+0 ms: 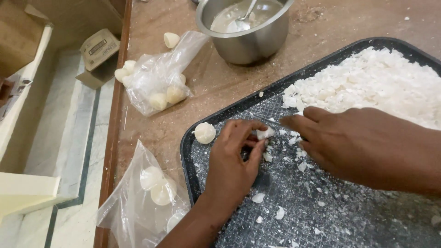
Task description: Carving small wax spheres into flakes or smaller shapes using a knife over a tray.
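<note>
Brown table [193, 87] bears a dark tray [193, 151]; the left hand [232, 165] pinches a white lump [265, 133] narrowly, the right hand [363, 144] holds a blade [268, 120] to it; flakes [376, 82] pile high, while whole lumps wait in bags [156, 78], so much seems left.

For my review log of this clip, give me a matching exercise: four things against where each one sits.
Things:
1. steel pot
2. pile of white flakes
3. whole white ball
4. small white piece

Places:
A. top right of the dark tray
B. on the tray's left rim
C. on the table beyond the tray, spoon inside
D. pinched in the left hand, near the right hand

Pairs: 1-C, 2-A, 3-B, 4-D
</note>
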